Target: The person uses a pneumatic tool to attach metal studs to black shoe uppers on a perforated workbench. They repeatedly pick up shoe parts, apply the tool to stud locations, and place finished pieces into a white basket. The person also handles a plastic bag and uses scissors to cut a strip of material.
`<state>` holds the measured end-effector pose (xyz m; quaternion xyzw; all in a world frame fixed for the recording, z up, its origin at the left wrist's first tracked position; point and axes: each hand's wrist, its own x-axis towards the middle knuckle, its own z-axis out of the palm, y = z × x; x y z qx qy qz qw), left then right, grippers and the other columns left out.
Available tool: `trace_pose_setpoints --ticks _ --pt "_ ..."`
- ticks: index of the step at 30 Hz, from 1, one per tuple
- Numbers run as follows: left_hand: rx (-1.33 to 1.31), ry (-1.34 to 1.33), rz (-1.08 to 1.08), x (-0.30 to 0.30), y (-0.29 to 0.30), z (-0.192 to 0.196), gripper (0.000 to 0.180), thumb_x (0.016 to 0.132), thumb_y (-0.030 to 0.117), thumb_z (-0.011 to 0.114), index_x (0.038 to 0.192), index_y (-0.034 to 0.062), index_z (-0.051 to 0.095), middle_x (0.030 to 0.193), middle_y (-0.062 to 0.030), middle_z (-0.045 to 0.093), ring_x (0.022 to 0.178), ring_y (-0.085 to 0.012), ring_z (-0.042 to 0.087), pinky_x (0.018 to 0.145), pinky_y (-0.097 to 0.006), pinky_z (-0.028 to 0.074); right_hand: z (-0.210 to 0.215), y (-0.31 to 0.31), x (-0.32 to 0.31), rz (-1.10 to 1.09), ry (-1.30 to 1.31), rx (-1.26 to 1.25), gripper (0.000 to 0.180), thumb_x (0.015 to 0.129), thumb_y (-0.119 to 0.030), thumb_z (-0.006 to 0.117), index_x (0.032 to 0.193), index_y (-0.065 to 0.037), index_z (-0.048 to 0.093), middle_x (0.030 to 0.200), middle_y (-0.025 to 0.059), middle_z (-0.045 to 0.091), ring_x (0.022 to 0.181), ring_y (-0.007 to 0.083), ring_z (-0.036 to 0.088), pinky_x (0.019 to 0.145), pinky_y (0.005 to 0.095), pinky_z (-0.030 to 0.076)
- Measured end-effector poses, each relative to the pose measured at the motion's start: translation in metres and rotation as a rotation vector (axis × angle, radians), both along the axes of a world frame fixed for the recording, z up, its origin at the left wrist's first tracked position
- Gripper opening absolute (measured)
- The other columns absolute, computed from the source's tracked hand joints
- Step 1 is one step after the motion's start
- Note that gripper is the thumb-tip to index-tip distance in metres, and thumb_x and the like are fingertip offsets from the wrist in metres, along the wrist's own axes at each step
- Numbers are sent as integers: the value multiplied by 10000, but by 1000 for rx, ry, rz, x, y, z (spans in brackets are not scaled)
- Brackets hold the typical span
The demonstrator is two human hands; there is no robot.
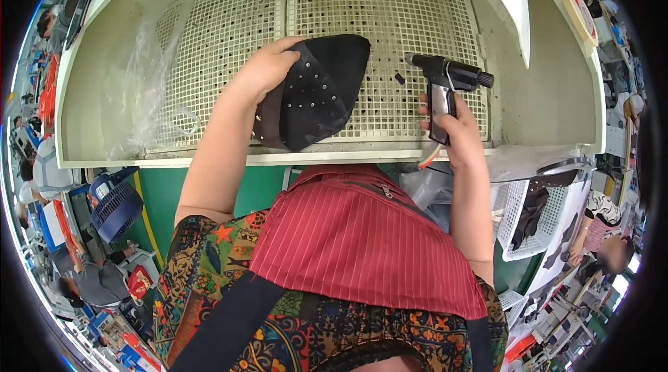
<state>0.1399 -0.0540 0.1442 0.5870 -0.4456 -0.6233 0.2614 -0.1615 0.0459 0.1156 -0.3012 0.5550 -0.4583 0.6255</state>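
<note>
We grip the black shoe piece (316,90) tight in our left hand (268,69) and squeeze the spray gun (445,83) in our right hand (452,125), mid-spraying we think, so next we must aim at it.

I see matt black cloth on the shoe upper (316,90), glossy metal on the spray gun (445,86), and a painted metal grille (376,10).

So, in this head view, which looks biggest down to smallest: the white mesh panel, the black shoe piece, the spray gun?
1. White mesh panel
2. Black shoe piece
3. Spray gun
Nearness to the camera differs little, so the order looks safe.
</note>
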Motion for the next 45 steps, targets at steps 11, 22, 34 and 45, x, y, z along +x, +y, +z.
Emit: trace_pose_setpoints --ticks 11,22,34,45 --pt "13 58 11 -13 3 -9 365 883 40 433 1236 15 524 1097 -118 617 977 -180 603 840 -268 483 76 17 29 361 812 -343 340 799 -110 611 1114 -22 517 869 186 608 782 348 587 720 374 463" --pt "61 6 8 -23 1 -1 394 865 24 392 1233 34 531 1106 -118 607 989 -194 588 875 -294 458 75 28 28 416 803 -440 342 787 -135 619 1090 -16 513 812 192 597 766 380 579 671 413 454" --pt "32 41 -12 -20 0 -8 376 858 21 406 1207 13 543 1084 -121 616 965 -191 595 862 -290 460 91 42 18 464 779 -322 309 768 -123 624 1047 -26 535 810 191 591 761 374 578 684 404 460" --pt "1 44 -31 -22 2 -5 377 861 36 406 1214 0 533 1096 -125 610 989 -193 586 879 -291 449 85 32 11 290 890 -262 289 787 -102 616 1048 -2 541 741 174 583 675 356 562 644 387 457"
